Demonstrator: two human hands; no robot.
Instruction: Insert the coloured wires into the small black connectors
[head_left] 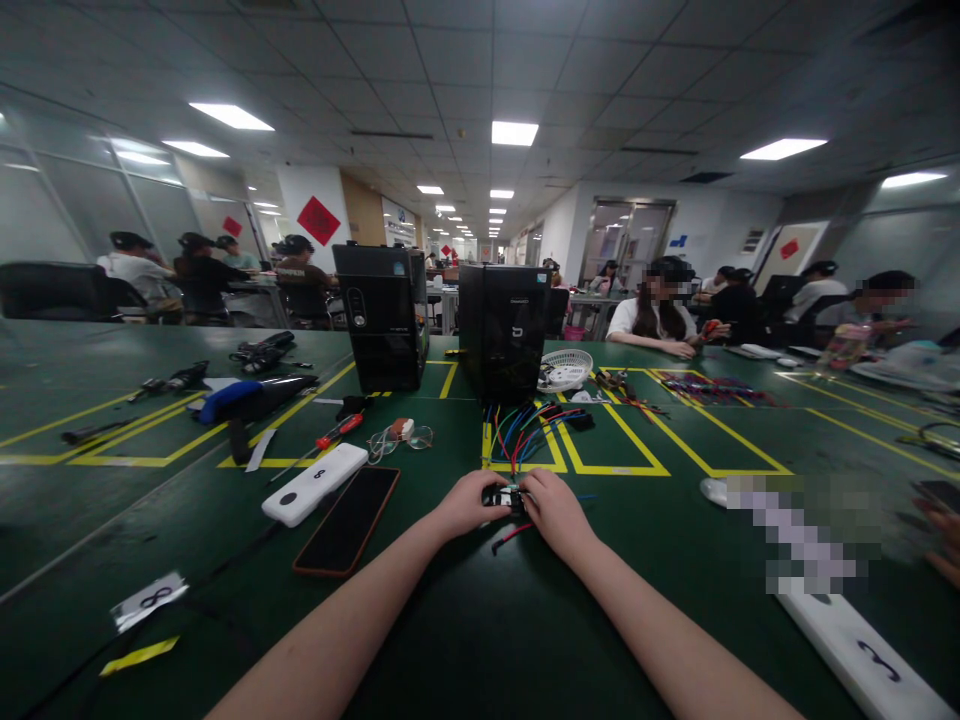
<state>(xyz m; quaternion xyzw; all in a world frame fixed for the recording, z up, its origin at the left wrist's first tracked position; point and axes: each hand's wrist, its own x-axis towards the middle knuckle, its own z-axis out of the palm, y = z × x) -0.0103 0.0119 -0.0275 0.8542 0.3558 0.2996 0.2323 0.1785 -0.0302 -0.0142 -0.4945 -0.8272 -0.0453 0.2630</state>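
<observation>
In the middle of the head view, my left hand (466, 506) and my right hand (556, 508) grip a small black-and-white part (502, 496) from both sides, just above the green table. Fingers of both hands are closed on its edges, and its exact kind is too small to make out. Beyond it spreads a bunch of red, blue and green wires (517, 430). A short red wire (513, 538) with a black end sticks out under my right hand. The far ends of the wires reach the foot of a black computer tower (502, 330).
A second computer tower (381, 330) stands further left. Left of my arms lie a phone (349, 522), a white box marked 8 (316, 484), a red screwdriver (341, 430) and glasses (420, 437). A white basket (566, 368) sits behind the wires. Another person (660, 315) sits across the table.
</observation>
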